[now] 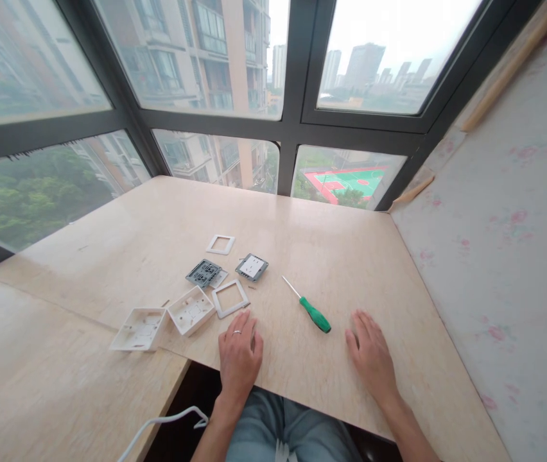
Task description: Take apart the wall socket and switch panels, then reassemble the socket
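Green screwdriver: the green screwdriver (315, 314) lies on the desk (341, 244) between the two hands, handle toward the person, tip pointing away and leftward.
Left hand: the left hand (239, 350), a ring on one finger, rests left of the screwdriver; its grip is loose, fingers side by side around nothing.
Right hand: the right hand (372, 353) rests palm down right of the screwdriver; its grip is relaxed and bare, thumb apart from the fingers.
Near frame: the near frame (217, 305) lies left of the screwdriver, just past the left fingertips; whether they touch I cannot tell.
Far frame: the far frame (217, 251) sits left of the screwdriver and beyond its tip.
Socket insert: the socket insert (252, 266) lies face up, left of the screwdriver's tip.
Second insert: the second insert (203, 273) lies farther left of that tip.
White boxes: two white boxes (191, 311) stand well left of the screwdriver, side by side.
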`<state>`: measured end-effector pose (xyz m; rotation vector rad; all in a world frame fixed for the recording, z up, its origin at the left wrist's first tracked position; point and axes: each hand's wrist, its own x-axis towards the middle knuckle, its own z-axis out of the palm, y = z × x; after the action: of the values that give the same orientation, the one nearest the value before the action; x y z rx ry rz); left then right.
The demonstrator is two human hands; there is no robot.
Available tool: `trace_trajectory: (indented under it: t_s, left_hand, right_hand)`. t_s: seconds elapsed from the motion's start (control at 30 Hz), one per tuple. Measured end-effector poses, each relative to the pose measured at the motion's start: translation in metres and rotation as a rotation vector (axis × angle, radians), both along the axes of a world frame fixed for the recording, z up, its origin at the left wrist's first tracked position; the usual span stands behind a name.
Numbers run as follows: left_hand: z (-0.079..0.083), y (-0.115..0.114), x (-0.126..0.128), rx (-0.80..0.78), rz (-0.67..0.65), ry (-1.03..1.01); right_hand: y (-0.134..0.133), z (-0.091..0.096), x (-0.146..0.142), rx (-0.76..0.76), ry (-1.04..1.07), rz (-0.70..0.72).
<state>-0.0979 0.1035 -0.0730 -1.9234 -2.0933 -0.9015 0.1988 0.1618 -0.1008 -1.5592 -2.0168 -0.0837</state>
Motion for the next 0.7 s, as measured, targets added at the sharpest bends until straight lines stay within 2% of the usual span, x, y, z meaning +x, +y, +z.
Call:
trace_trajectory:
  t_s: [0.07, 0.17, 0.5, 0.7]
  left_hand:
    - [0.0006, -0.0009, 0.0008, -0.010, 0.001, 0.008]
    - [0.0019, -0.0019, 0.0016, -0.026, 0.005, 0.013]
    - [0.0033, -0.0027, 0.0030, -0.064, 0.020, -0.017]
    - [0.0026, -0.0026, 0.0029, -0.030, 0.020, -0.003]
  right_hand:
    - [-0.0021, -0.0033, -0.0017, 0.026, -0.132, 0.008]
    - [-0.0055, -0.0043, -0.0029, 0.045, -0.221, 0.001]
    - [-0.0079, 0.0020, -0.0057, 0.078, -0.290, 0.016]
    - [-0.0092, 0.0021, -0.0058, 0.105, -0.317, 0.008]
